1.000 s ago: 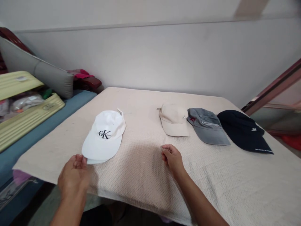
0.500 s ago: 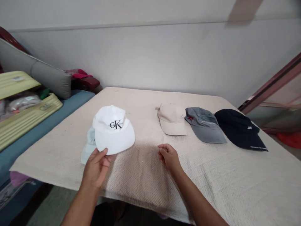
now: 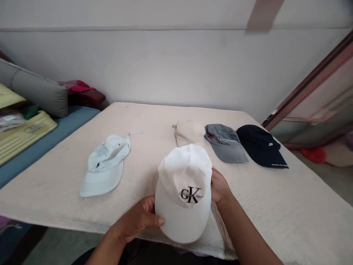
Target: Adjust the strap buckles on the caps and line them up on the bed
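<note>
I hold a white cap with a black "CK" logo (image 3: 183, 191) in front of me, over the near edge of the cloth-covered table (image 3: 154, 117). My left hand (image 3: 138, 221) grips the left side of its brim, thumb on top. Against the cap's right side, my right hand (image 3: 219, 186) is closed on the crown. A pale blue cap (image 3: 106, 163) lies flat on the table to the left. Behind the held cap lies a beige cap (image 3: 187, 132), partly hidden, with a grey cap (image 3: 224, 143) and a black cap (image 3: 260, 145) in a row to its right.
A blue surface on the left carries a yellow-green case (image 3: 23, 130) and a grey cushion (image 3: 38, 90), with red items (image 3: 82, 92) behind. A grey wall runs behind the table. At the right stands a framed glass door (image 3: 311, 106), with red things on the floor.
My left hand lifted the white cap off the pale blue cap and carried it right and toward me. My right hand came up and took hold of its crown.
</note>
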Action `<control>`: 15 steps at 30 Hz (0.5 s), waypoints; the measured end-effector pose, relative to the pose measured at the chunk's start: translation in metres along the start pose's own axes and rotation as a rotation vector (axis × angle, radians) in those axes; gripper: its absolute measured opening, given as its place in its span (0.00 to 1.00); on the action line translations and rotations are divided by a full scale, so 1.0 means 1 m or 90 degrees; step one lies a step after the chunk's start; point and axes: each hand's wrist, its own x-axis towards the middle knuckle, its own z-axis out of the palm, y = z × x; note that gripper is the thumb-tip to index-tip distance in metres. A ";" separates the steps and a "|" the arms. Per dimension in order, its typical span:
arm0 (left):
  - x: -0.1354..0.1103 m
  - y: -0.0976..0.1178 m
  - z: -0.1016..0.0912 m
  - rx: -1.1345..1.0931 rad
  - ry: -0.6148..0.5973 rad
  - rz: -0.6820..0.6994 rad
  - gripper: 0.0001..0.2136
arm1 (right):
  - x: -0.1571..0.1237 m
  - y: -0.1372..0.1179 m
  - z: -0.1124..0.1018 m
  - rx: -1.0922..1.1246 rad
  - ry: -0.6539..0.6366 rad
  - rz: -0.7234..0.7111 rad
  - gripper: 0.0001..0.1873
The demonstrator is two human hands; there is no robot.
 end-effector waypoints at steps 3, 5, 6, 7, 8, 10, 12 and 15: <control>0.005 0.002 -0.002 -0.089 0.054 0.005 0.14 | -0.014 0.005 -0.005 0.000 -0.045 0.038 0.20; 0.011 0.004 -0.007 -0.196 0.166 0.035 0.12 | -0.026 0.011 -0.005 -0.008 -0.106 0.098 0.22; 0.015 0.004 -0.010 -0.241 0.220 0.043 0.11 | -0.032 0.013 -0.005 -0.019 -0.139 0.130 0.22; 0.018 0.005 -0.012 -0.272 0.262 0.043 0.11 | -0.038 0.015 -0.005 -0.035 -0.172 0.162 0.21; 0.021 0.006 -0.013 -0.291 0.294 0.037 0.11 | -0.044 0.016 -0.006 -0.054 -0.204 0.192 0.20; 0.024 0.008 -0.012 -0.295 0.325 0.037 0.10 | -0.053 0.014 -0.011 -0.093 -0.264 0.241 0.19; 0.024 0.008 -0.008 -0.272 0.315 0.058 0.08 | -0.058 0.009 -0.017 -0.115 -0.311 0.269 0.20; 0.024 0.006 0.002 -0.220 0.240 0.058 0.06 | -0.059 -0.003 -0.026 -0.105 -0.336 0.263 0.24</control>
